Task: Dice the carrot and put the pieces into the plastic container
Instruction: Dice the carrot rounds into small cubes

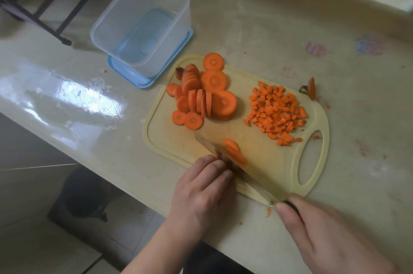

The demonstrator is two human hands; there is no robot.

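- A carrot slice point(234, 151), firm and slick where cut, is pinned flat on the pale plastic board point(263, 175) by the curled fingertips of the left hand point(203, 189).
- A knife point(234, 166) is gripped by its dark handle in the right hand point(330, 235), with the blade laid across the slice.
- Thick round slices point(201, 95) are heaped at the board's far left; small light dice point(277, 113) are piled at the right.
- The container point(143, 25), clear and thin-walled, is seen empty beyond the board, standing on a blue lid point(178, 57).
- Dice would likely be best scooped up, not pinched.
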